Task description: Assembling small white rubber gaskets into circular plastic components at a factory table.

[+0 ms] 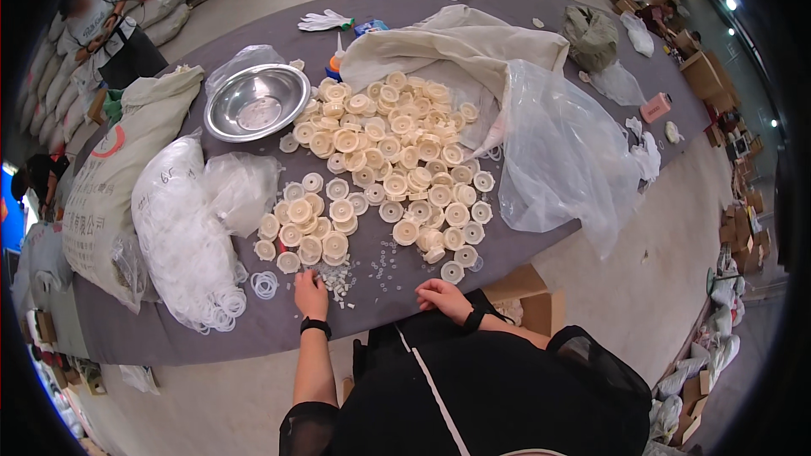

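My left hand (pixel 311 295) is at the near side of the table, its fingers drawn together beside a small heap of tiny white plugs (pixel 340 280); anything between them is too small to make out. Just above it lies a cluster of cream plastic round caps (pixel 309 248) with notched rims. My right hand (pixel 445 298) is at the table's front edge, fingers curled in a pinch, and what they hold, if anything, is hidden. Small clear rings (pixel 385 266) are scattered between the hands. A larger heap of the same caps (pixel 397 131) spreads across the middle.
Left of the caps are a steel bowl (pixel 257 103), a bag of white rings (pixel 182 232), loose white rings (pixel 264 285) and a woven sack (pixel 114 190). Clear plastic sheeting (pixel 566 148) drapes over the right. An open cardboard box (pixel 541 308) stands below the edge.
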The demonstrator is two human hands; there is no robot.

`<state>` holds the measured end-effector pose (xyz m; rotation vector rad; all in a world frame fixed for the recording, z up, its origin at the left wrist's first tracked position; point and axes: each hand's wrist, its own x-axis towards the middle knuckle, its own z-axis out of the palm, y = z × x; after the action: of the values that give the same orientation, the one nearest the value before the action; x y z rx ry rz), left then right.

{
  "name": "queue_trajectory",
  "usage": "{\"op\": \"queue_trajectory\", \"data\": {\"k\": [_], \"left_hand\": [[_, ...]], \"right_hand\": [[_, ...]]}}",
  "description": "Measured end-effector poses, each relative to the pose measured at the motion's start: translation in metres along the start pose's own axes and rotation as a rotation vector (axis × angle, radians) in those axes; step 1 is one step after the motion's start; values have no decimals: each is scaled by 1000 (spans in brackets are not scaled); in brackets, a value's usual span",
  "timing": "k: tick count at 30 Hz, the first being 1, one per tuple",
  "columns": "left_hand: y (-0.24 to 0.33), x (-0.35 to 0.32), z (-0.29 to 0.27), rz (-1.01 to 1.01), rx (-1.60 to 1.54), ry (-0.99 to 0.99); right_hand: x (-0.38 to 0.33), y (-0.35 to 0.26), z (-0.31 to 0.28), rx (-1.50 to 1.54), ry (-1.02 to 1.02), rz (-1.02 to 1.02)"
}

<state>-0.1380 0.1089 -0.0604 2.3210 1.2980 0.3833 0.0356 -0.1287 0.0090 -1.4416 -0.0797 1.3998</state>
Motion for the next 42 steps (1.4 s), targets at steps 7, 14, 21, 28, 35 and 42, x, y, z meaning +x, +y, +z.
{"op": "queue_trajectory", "data": {"k": [7, 14, 21, 28, 35, 42], "left_hand": [[62, -22, -9, -379, -1040, -351], [119, -57, 12, -61, -875, -581], [125, -50, 8, -580, -1225, -646], [129, -42, 15, -675, -1499, -734], [138, -43, 20, -567, -1433, -665], [140, -42, 21, -632, -1464, -604]], "right_hand": [[12, 4, 10, 7, -69, -92], [26, 3, 21, 70, -45, -102], [25, -3, 9, 196, 160, -177], [17, -13, 10, 258, -10, -51], [18, -13, 2, 348, -122, 90], [23, -16, -6, 542, -189, 220]]}}
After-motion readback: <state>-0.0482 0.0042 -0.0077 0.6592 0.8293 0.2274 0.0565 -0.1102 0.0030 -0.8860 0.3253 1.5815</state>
